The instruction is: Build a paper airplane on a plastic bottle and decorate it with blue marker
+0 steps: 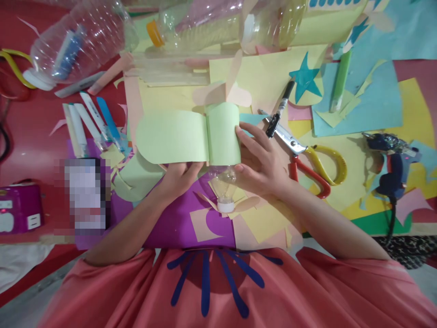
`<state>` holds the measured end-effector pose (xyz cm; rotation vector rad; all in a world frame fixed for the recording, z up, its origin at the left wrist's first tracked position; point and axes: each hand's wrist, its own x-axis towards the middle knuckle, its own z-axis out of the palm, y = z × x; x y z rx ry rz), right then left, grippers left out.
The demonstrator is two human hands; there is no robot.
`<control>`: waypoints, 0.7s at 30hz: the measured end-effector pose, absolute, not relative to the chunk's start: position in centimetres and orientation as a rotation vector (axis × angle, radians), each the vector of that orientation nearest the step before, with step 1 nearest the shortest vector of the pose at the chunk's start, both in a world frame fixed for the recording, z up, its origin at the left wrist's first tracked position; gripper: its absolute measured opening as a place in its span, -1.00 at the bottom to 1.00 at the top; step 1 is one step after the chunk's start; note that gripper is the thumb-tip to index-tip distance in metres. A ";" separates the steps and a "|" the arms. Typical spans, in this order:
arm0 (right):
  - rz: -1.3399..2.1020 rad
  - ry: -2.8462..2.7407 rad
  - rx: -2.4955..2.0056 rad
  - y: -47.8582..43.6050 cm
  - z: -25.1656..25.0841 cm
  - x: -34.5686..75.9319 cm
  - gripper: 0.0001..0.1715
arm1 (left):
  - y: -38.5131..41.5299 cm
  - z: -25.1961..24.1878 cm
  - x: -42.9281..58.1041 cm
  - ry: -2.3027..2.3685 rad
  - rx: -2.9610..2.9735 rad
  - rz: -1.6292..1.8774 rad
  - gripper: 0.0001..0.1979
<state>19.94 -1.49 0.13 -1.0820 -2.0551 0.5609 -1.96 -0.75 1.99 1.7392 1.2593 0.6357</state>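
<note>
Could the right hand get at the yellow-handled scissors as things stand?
Probably yes: the scissors lie uncovered right beside the right hand, nothing between them, though that hand is pressing green paper round a bottle.

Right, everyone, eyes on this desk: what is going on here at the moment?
A person is curling a sheet of green paper around a small clear bottle whose white cap points toward them. Their right hand grips the bottle and presses the wrapped edge down. The left hand holds the loose, flat part of the sheet from below. Scissors, a black marker and a glue gun lie untouched to the right.
</note>
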 end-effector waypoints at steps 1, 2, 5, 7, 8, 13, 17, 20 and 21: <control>0.561 -2.059 -1.085 -1.5 0.2 20.0 -0.28 | -0.7 2.2 -1.9 1.254 1.739 0.635 -0.72; 0.561 -2.061 -1.085 -1.5 0.2 20.0 -0.28 | -0.7 2.4 -1.8 1.249 1.739 0.640 -0.72; 0.559 -2.064 -1.082 -1.5 0.1 20.1 -0.29 | -0.7 2.7 -1.7 1.246 1.745 0.660 -0.73; 0.553 -2.063 -1.076 -1.4 0.1 20.1 -0.29 | -0.7 2.7 -1.7 1.244 1.733 0.671 -0.75; 0.550 -2.063 -1.074 -1.4 0.1 20.1 -0.28 | -0.7 2.7 -1.6 1.233 1.717 0.678 -0.75; 0.540 -2.073 -1.086 -1.5 0.1 20.1 -0.29 | -0.5 2.4 -1.6 1.190 1.641 0.691 -0.78; 0.533 -2.086 -1.106 -1.5 0.1 20.1 -0.29 | -0.4 2.2 -1.5 1.177 1.639 0.717 -0.78; 0.514 -2.095 -1.124 -1.5 0.1 20.1 -0.30 | -0.3 2.3 -1.5 1.171 1.627 0.725 -0.77; 0.509 -2.096 -1.129 -1.5 0.0 20.1 -0.30 | -0.3 2.3 -1.5 1.176 1.622 0.724 -0.76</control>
